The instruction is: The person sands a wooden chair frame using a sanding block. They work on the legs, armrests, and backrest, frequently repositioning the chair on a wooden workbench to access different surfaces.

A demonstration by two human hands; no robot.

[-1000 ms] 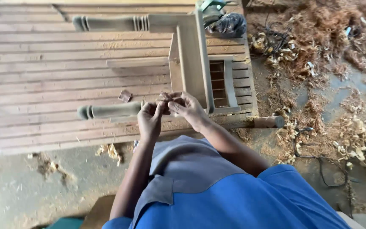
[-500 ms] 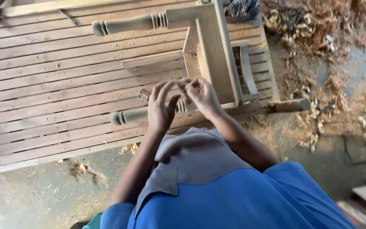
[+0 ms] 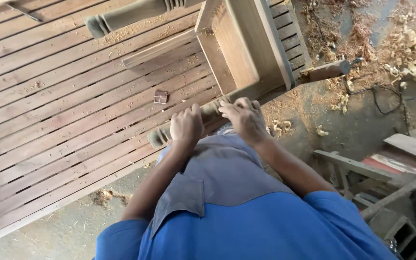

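Both hands sit on the near turned leg (image 3: 208,113) of the wooden frame lying on the slatted platform (image 3: 49,96). Left hand (image 3: 187,126) curls round it, right hand (image 3: 245,118) presses fingers together on the grooves (sandpaper underneath? can't tell). I'd steady with the left and rub lightly along the grain.

Shirt (image 3: 266,226) blue, grey collar; slatted platform (image 3: 49,96) brown; chair leg (image 3: 169,134) tan

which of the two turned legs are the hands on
The near turned leg, at the platform's front edge: the left hand and right hand both rest on it. The far turned leg at the top lies untouched.
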